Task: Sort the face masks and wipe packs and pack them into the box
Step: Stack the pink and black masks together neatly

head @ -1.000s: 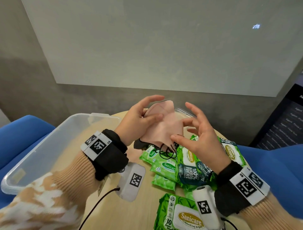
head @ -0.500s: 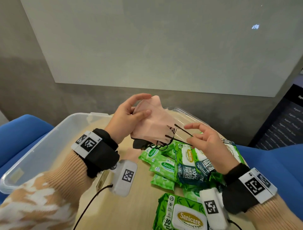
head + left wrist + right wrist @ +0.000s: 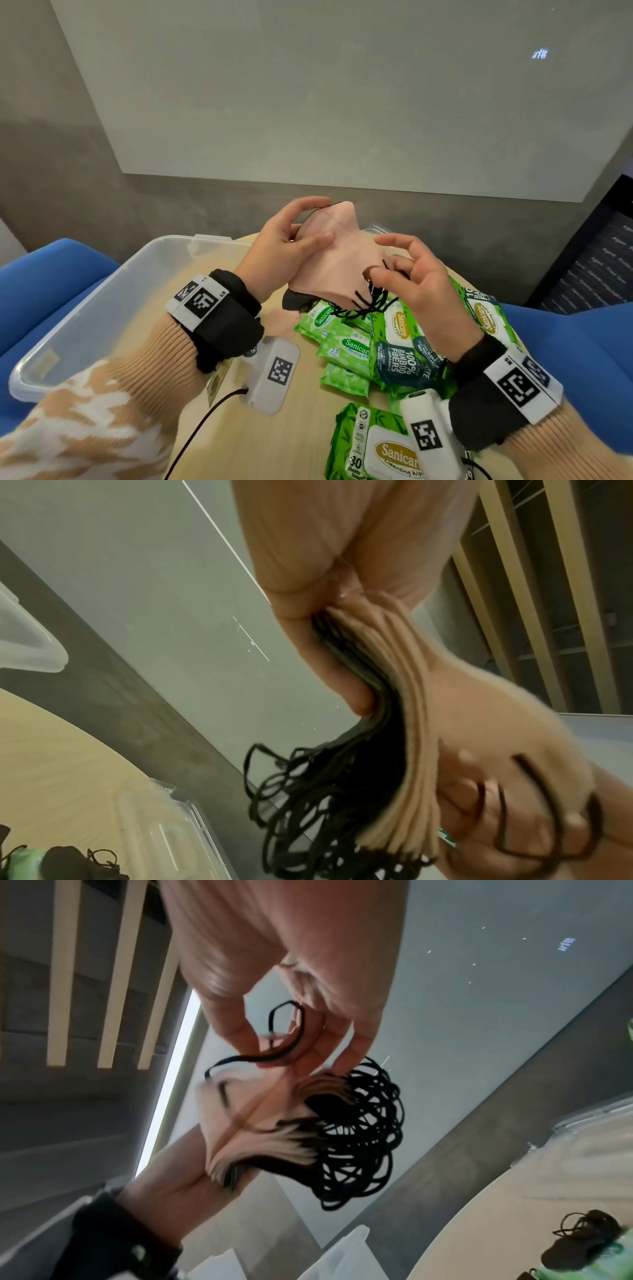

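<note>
My left hand grips a stack of pink face masks above the table, thumb on top and fingers behind; the stack's edges show several pink and dark layers. A tangle of black ear loops hangs from its lower end. My right hand pinches one black ear loop at the stack's right edge. The clear plastic box stands to the left. Green wipe packs lie on the table below my hands.
A dark mask lies on the round wooden table under the stack. A clear lid lies behind my hands. A large wipe pack sits near the front edge. Blue seats flank the table.
My right hand, which had pulled a loop out to the right, has come back against the stack's edge. The left hand kept holding the masks and lifted them slightly.
</note>
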`<state>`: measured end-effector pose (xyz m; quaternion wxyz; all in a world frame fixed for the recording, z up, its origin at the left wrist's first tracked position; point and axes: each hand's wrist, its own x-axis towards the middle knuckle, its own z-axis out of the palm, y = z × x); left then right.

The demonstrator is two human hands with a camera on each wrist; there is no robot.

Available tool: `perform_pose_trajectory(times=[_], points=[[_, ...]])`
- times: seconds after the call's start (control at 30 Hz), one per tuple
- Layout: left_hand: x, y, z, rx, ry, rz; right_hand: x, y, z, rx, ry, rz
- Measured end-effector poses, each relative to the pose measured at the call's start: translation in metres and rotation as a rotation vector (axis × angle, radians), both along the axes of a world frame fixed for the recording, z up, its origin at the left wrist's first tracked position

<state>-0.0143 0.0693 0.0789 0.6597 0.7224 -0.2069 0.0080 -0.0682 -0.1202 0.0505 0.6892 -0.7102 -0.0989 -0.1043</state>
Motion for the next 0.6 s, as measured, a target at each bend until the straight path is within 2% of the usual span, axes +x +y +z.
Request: perform_pose_trajectory(times=[0.13,0.2,0.3,0.4,0.47,0.6], points=[[0.005,0.008,0.000,-0.014,-0.003,0.046,0.003,-0.016,-0.001,0.014,0.110,-0.178],[0.006,0.008,-0.001,0.024,-0.006,0.036,0.004,-0.019,-0.001,-0.029,0.176,-0.205],[0.003,0.004,-0.001,0.048,-0.014,-0.015,0.004,-0.016,0.000,-0.074,0.203,-0.200],[0.000,0.001,0.000,0.072,0.011,-0.088,0.005,-0.010,0.002,-0.080,0.151,-0.219],[-0.004,-0.003,0.001,0.111,0.019,-0.179,0.007,-0.006,0.003,-0.126,0.111,-0.176],[-0.011,-0.014,-0.001,0.232,-0.016,-0.306,0.010,0.001,0.006,-0.264,0.175,-0.058]])
